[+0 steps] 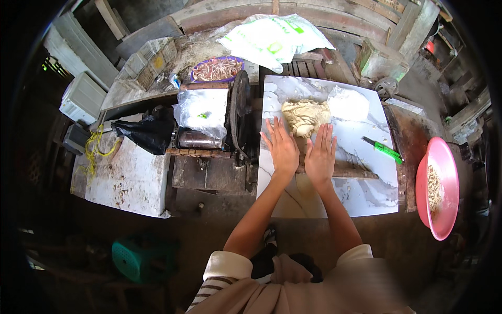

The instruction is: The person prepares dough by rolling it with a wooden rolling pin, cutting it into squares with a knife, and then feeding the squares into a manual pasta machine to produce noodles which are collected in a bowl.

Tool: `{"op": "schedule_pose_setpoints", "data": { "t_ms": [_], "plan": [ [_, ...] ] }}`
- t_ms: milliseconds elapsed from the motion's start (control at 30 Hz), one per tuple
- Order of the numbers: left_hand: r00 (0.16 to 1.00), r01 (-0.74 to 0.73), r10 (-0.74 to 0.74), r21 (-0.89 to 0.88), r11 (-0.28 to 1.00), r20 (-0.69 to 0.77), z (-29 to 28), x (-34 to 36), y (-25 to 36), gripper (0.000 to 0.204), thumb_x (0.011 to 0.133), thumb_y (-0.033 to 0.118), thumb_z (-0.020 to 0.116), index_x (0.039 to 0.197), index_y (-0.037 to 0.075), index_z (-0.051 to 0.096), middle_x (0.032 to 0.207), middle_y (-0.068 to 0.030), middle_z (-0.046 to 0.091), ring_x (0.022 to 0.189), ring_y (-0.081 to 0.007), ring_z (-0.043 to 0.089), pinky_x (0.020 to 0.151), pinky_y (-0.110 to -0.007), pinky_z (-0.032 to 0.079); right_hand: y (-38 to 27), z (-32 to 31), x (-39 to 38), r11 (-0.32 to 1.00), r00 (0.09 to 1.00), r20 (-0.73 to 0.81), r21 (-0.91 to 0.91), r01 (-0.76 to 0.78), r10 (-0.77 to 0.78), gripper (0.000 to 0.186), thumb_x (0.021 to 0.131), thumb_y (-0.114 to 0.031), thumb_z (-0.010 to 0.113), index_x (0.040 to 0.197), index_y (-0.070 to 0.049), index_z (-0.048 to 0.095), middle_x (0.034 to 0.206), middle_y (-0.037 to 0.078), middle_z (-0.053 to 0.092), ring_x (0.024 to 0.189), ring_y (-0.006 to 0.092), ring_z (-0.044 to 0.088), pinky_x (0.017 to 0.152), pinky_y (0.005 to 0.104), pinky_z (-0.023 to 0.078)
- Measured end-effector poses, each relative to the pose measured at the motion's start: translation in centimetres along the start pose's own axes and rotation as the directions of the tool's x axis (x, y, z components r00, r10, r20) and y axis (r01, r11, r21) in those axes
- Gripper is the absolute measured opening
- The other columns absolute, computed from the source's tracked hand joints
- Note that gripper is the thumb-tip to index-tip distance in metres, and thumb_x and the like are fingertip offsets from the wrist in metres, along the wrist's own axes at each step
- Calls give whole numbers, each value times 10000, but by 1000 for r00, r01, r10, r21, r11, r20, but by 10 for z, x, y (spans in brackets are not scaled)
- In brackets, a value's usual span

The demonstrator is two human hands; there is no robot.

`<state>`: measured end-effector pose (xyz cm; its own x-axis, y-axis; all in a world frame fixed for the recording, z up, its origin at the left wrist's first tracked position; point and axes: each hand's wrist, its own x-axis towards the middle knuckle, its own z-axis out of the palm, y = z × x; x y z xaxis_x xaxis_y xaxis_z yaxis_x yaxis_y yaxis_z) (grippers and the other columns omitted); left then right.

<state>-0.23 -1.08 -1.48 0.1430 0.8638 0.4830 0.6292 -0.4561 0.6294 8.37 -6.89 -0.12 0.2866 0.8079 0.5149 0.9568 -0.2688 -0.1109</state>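
Observation:
My left hand (282, 146) and my right hand (319, 154) lie side by side, fingers stretched, palms down over a wooden rolling stick (355, 172) on a white marble-patterned board (379, 196); whether both palms touch the stick is partly hidden. Just beyond my fingertips is a lumpy mass of pale dough (306, 112). A white powdery pile or plastic bag (349, 103) sits to its right. A green-handled knife (388, 152) lies at the board's right side.
Left stands a roller machine (198, 138) with a dark wheel (239, 110). Behind are a purple-rimmed basin (217, 69), white sack (272, 39) and crate (146, 63). A pink basin (444, 188) sits right; a green stool (133, 259) stands below left; a white slab (125, 183) lies left.

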Motion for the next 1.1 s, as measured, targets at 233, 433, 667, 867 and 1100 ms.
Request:
{"op": "schedule_pose_setpoints", "data": {
  "t_ms": [233, 433, 667, 867, 1100],
  "plan": [
    [988, 35, -11, -158, 987, 152, -35, -78, -2, 511, 949, 90, 398, 1407, -65, 236, 1476, -238, 245, 1399, -412, 133, 1112, -555, 85, -3, -31, -72, 990, 987, 91, 55, 128, -132, 559, 904, -306, 502, 1334, 36, 400, 1388, 200, 407, 1307, 307, 375, 1100, 450, 257],
    [963, 66, 5, -256, 964, 268, -61, -102, 5, 495, 964, 95, 374, 1423, -30, 238, 1477, -224, 254, 1398, -411, 141, 1109, -559, 85, 3, -69, -107, 945, 971, 194, 318, 73, -140, 489, 788, -226, 673, 1200, -20, 509, 1174, 140, 522, 1113, 318, 468, 1029, 472, 320],
    [946, -21, 77, -175, 984, 316, -51, -97, 24, 514, 924, 60, 401, 1411, -28, 265, 1479, -199, 262, 1400, -421, 119, 1108, -567, 71, 34, -85, -97, 903, 963, 177, 415, 114, -203, 465, 754, -167, 709, 1165, -41, 533, 1150, 126, 501, 1092, 318, 462, 1035, 482, 306],
    [961, -12, 66, -197, 980, 269, -38, -86, 29, 603, 813, -27, 429, 1394, -35, 270, 1469, -191, 262, 1403, -426, 93, 1105, -582, 63, 26, -78, -92, 960, 983, 167, 278, 34, -83, 414, 864, -252, 596, 1216, -48, 519, 1238, 136, 477, 1173, 331, 420, 1071, 510, 251],
    [999, -25, 26, -36, 999, 25, -1, -16, 38, 634, 791, -55, 431, 1396, -56, 238, 1498, -214, 157, 1405, -437, 44, 1094, -606, 29, 19, -31, -25, 989, 990, -16, -43, -139, 139, 525, 936, -311, 456, 1353, -1, 384, 1387, 161, 394, 1353, 316, 281, 1102, 534, 168]
  ]
}}
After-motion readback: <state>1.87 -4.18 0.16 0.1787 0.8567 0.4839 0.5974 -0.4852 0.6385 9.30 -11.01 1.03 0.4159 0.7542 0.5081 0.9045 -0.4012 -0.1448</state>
